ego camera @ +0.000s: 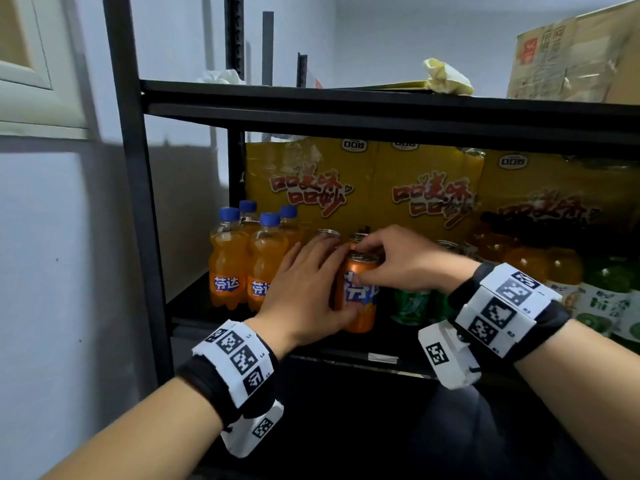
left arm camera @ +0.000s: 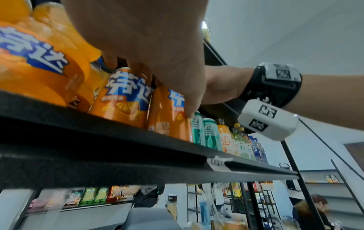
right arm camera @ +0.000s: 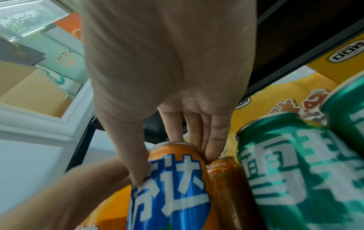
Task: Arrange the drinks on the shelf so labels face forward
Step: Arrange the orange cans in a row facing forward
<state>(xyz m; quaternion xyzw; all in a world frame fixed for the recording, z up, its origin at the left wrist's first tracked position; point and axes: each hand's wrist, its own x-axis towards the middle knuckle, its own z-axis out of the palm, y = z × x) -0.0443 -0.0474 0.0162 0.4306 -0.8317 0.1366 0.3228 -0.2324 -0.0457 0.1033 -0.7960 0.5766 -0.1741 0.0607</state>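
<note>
Step in hand: turning one orange can [ego camera: 358, 296] so its label faces front.
Can's place: upright at the shelf [ego camera: 346, 355] front edge, just beside the orange bottles [ego camera: 242, 265].
Left hand [ego camera: 304, 292]: fingers nearly straight, pressed against the can's left side.
Right hand [ego camera: 398, 261]: thumb and fingers pinch the can's top.
Next move: judging by the label, only a slight twist is left, then on to the green cans [ego camera: 410, 304].

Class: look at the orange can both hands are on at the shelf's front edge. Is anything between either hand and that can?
Nothing visible. The left hand lies against the orange can on its left side, and the right hand grips it near the top, thumb on the label.
</note>
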